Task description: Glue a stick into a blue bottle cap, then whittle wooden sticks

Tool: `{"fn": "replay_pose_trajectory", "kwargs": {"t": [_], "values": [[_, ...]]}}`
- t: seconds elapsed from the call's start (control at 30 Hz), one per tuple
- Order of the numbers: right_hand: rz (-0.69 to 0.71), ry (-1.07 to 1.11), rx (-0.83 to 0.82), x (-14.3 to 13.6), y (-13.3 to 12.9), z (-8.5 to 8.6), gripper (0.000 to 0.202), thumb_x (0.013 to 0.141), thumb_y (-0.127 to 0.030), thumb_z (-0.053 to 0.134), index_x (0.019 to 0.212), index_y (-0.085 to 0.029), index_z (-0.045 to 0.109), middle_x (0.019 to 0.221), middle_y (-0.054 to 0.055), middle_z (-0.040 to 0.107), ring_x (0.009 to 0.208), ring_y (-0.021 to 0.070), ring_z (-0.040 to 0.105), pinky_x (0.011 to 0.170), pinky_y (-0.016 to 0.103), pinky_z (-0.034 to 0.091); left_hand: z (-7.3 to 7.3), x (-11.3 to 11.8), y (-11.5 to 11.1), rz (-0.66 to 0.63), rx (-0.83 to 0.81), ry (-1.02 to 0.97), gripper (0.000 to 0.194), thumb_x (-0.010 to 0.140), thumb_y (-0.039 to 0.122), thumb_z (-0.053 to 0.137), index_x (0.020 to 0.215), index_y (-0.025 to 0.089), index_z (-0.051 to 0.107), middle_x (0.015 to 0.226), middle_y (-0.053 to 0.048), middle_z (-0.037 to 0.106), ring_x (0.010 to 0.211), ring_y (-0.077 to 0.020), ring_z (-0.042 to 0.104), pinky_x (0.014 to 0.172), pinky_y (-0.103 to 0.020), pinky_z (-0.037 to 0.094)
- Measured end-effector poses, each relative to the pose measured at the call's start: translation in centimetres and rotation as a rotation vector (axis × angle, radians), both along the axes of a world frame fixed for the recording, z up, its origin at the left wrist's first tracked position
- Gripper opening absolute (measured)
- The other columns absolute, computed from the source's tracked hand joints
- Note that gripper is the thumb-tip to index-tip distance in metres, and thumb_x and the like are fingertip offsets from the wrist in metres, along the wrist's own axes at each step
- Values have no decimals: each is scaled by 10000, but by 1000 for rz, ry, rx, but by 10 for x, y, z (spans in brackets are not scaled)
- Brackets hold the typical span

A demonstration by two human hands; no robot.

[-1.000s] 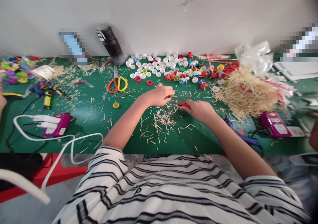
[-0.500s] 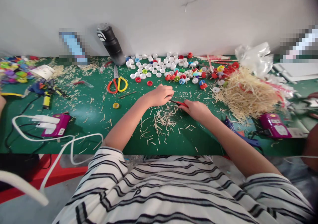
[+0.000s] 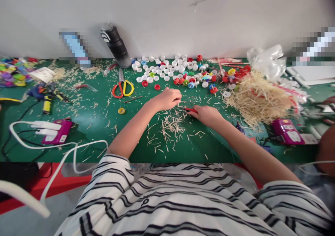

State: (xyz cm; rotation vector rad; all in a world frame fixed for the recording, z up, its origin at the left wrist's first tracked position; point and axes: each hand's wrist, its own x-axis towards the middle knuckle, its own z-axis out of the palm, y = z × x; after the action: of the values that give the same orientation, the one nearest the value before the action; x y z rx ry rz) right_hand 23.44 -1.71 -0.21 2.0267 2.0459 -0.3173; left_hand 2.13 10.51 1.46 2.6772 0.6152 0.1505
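My left hand (image 3: 169,99) is closed, its fingers curled together above the green table; what they pinch is too small to make out. My right hand (image 3: 208,116) grips a red-handled knife (image 3: 190,110), whose thin dark blade points left at the fingertips of my left hand. Below both hands lies a loose heap of short pale wooden splinters (image 3: 172,125). Left of my left forearm, a yellow bottle cap (image 3: 121,110) rests on the table.
Scissors (image 3: 122,87) and a black bottle (image 3: 116,45) stand beyond my left arm. White and coloured caps (image 3: 171,68) spread along the back. A mound of pale sticks (image 3: 259,98) lies right. Purple power adapters (image 3: 59,131) and white cables sit at the sides.
The blade now sits slightly lower and tilts differently against my left fingertips. Both hands stay in almost the same place. The whole view has shifted a little.
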Motion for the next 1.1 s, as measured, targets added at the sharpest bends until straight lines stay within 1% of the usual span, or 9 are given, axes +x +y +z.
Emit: {"fn": "replay_pose_trajectory", "kwargs": {"t": [0.1, 0.17, 0.33, 0.4, 0.5, 0.63, 0.73, 0.9, 1.1], "values": [[-15, -20, 48, -2, -1, 4, 587, 1061, -679, 282, 1156, -219, 634, 908, 113, 750, 786, 268, 684, 619, 311, 341, 1, 1, -1, 10, 10, 9, 260, 1025, 251, 418, 794, 190, 520, 969, -98, 647, 927, -222, 574, 961, -451, 391], [-17, -17, 53, -3, -1, 3, 584, 1059, -682, 293, 1157, -220, 637, 907, 115, 748, 782, 271, 682, 617, 312, 338, 1, 2, -2, 17, 25, 12, 264, 1024, 246, 418, 786, 190, 518, 954, -98, 641, 927, -226, 570, 948, -446, 392], [-20, 17, 15, -3, -1, -4, 559, 1080, -638, 283, 1176, -209, 628, 904, 119, 743, 788, 267, 690, 598, 309, 334, -3, 5, -2, 8, 26, 11, 277, 1026, 249, 420, 763, 193, 489, 937, -93, 627, 915, -223, 555, 936, -438, 388], [-21, 17, -15, -2, -2, -5, 563, 1077, -644, 294, 1166, -204, 634, 909, 128, 742, 792, 268, 694, 599, 307, 341, -5, 5, -1, 4, 28, 9, 283, 1027, 251, 417, 757, 195, 482, 938, -94, 627, 910, -222, 549, 933, -434, 387], [-32, 10, -42, -2, -1, -5, 578, 1063, -668, 325, 1166, -197, 643, 910, 142, 741, 792, 274, 695, 605, 306, 352, -7, 2, 3, 30, 38, 15, 297, 1030, 256, 410, 745, 195, 468, 936, -94, 627, 913, -222, 546, 931, -436, 379], [-26, 10, -46, -1, -2, -3, 586, 1059, -683, 319, 1173, -208, 644, 920, 133, 745, 792, 265, 689, 611, 302, 352, -8, 0, 6, 37, 10, 16, 294, 1039, 269, 397, 762, 195, 465, 963, -96, 639, 921, -216, 557, 935, -436, 375], [-24, 4, -27, -1, -2, 2, 582, 1064, -675, 308, 1184, -213, 640, 923, 123, 747, 787, 260, 682, 614, 303, 346, -10, 1, 5, 29, 0, 11, 275, 1046, 263, 374, 804, 193, 485, 990, -102, 646, 952, -224, 565, 931, -439, 373], [-43, -10, 65, -1, 2, 9, 589, 1065, -671, 306, 1188, -201, 639, 884, 116, 731, 757, 258, 661, 602, 308, 320, -17, 2, 9, 23, 32, 2, 285, 1055, 275, 357, 819, 194, 495, 991, -101, 647, 963, -230, 569, 918, -444, 369], [-41, 80, 26, -6, 6, 5, 547, 1084, -622, 313, 1135, -193, 648, 862, 112, 710, 731, 228, 634, 596, 301, 320, -26, -4, 20, 40, -7, -40, 282, 1037, 287, 382, 791, 195, 487, 970, -96, 625, 942, -217, 567, 919, -431, 387]]}}
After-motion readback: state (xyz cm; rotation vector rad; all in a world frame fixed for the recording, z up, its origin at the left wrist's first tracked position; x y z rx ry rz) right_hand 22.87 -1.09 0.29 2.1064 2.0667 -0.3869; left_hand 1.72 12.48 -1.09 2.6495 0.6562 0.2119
